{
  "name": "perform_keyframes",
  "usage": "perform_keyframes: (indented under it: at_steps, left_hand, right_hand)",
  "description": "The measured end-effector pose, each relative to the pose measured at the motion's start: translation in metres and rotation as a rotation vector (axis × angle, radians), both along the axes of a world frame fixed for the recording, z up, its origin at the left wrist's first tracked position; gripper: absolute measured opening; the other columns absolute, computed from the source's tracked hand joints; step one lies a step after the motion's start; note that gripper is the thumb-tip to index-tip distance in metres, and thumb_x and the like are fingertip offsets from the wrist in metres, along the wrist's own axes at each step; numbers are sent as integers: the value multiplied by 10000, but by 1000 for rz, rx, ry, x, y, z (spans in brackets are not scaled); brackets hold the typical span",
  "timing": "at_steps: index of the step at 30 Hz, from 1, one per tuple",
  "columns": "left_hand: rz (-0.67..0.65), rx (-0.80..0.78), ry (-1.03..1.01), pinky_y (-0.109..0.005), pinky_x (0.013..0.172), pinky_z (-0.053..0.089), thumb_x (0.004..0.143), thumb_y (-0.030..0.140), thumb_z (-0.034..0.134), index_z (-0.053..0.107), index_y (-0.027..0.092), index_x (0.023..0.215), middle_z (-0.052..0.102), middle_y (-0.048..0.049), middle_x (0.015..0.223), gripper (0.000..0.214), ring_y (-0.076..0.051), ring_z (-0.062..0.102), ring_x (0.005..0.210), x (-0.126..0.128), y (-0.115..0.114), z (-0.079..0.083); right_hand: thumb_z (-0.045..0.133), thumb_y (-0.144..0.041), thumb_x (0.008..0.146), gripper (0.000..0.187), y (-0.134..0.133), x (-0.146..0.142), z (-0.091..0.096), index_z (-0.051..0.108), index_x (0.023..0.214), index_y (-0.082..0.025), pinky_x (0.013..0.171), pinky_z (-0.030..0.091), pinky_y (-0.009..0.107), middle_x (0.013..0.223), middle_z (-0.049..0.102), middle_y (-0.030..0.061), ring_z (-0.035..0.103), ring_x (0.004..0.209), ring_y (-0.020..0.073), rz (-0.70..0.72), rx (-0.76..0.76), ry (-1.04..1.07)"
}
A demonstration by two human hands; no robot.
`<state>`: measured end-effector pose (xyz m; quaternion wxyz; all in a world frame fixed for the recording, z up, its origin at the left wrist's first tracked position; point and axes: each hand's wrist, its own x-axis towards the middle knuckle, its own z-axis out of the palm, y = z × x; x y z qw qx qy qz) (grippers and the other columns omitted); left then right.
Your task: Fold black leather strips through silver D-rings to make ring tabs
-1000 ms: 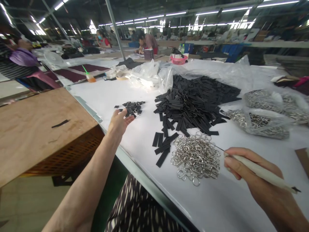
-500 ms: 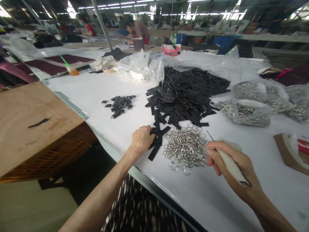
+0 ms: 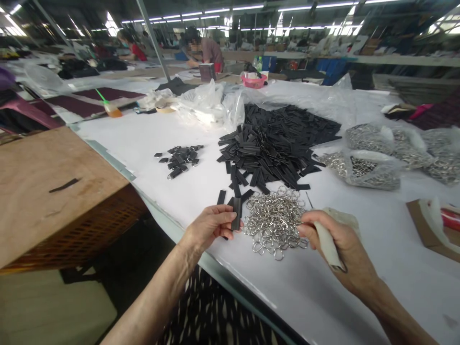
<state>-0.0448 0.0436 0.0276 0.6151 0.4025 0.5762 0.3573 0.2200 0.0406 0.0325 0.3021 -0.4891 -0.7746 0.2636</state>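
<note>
Strip lights run beyond a white desk. The left grip pinches one black strip just beside heaped metal rings; the right grip closes around one white-handled tool. Clear bags, overlapping uncountably, hold more rings; one cardboard box holds something red.

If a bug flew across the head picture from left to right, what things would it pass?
Lone black strip on the wooden board, green-tipped bottle, small heap of black pieces, held strip in the left hand, pile of metal rings, white-handled tool in the right hand, cardboard box.
</note>
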Motion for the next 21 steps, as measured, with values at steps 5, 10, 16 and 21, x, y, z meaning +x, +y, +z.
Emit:
perform_keyframes:
  at_steps: [5,10,16,21]
  left_hand:
    - [63,-156,-475,-215,461,529,723,121,633,561,117,752,699,-110,717,78,-180,673,617,17,-13,-7]
    - [139,-177,-510,-217,483,552,730,78,615,581,94,727,700,-124,749,38,-184,684,642,25,-17,-9]
    - [197,-161,-530,-234,492,564,714,57,621,554,105,704,697,-132,748,83,-198,682,668,29,-22,-9]
    - [229,-153,-528,-225,486,562,738,67,605,555,108,687,691,-115,699,83,-191,681,658,26,-22,-11]
  right_hand:
    - [489,-309,851,95,-3,-10,-13,516,851,-218,426,343,214,634,516,-27,456,506,111,57,-170,-43]
    - [463,-205,845,72,-11,-20,-16,491,780,-217,426,342,192,630,484,-35,466,524,107,155,-210,-178]
    - [471,-54,777,149,-16,-30,-24,483,776,-202,554,370,256,708,556,-3,509,637,158,368,106,-443]
    - [432,-2,743,209,-21,-38,-34,516,814,-180,560,361,283,733,594,38,519,645,185,401,365,-543]
